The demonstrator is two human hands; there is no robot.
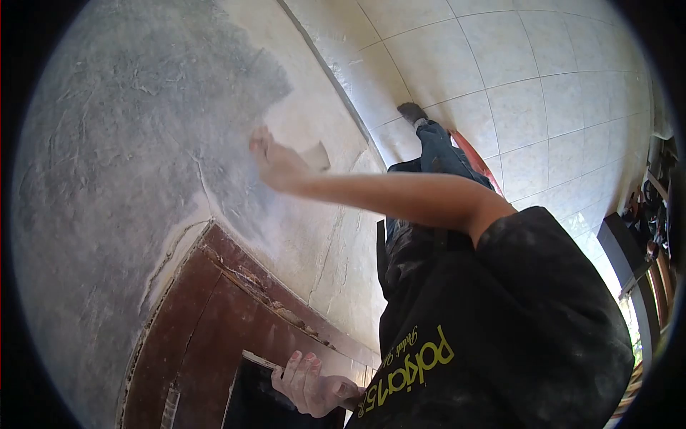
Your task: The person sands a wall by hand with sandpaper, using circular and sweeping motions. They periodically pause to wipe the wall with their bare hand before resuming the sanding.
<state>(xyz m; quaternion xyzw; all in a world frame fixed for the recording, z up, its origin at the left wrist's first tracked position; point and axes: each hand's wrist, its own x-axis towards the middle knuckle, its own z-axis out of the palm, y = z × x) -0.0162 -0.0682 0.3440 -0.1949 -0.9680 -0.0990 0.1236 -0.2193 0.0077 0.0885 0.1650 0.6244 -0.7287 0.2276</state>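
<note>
My right hand [277, 159], smeared by motion, is up against the plastered wall [143, 93] with its fingers bent. From beneath it sticks out a tan piece of sandpaper [316, 156]. The wall around this hand shows grey patches and a whitish, dusty band. Lower in the view is my left hand [311, 385], its fingers loosely curled with the thumb apart and nothing visible in them. Those fingertips are close to the edge of a dark opening [261, 400] in the reddish-brown wooden frame [214, 300].
Cracked, chipped plaster borders the wooden frame. Pale floor tiles [500, 57] meet the wall along a dark line. My foot [412, 112] is on the tiles, with a red object [475, 161] beside my leg. Assorted items [654, 200] stand at the far right.
</note>
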